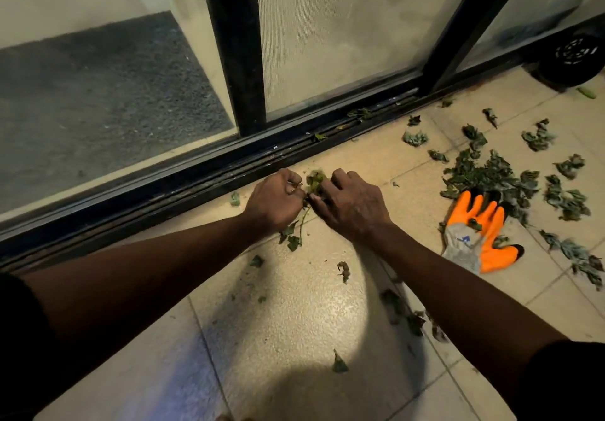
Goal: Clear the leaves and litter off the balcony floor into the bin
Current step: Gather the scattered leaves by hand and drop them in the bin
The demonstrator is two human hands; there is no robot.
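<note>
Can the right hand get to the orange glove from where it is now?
Probably yes: the orange glove lies close to the right of the right hand with nothing between, though that hand and the left hand both grip a leaf sprig.

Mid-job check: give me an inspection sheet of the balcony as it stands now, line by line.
Surface: pale tiled floor, with leaf bits scattered across it.
Job's things: leafy sprig held between both hands; leaf pile at right; a few leaves in the door track; bin not in view.
Clutter: orange and grey glove lying flat at the pile's edge.
Grippers: left hand and right hand both grip the sprig, fingers curled.
Cables: nothing seen.
Surroundings: black door frame with glass panels; dark mat behind the glass; round black object at far right.
</note>
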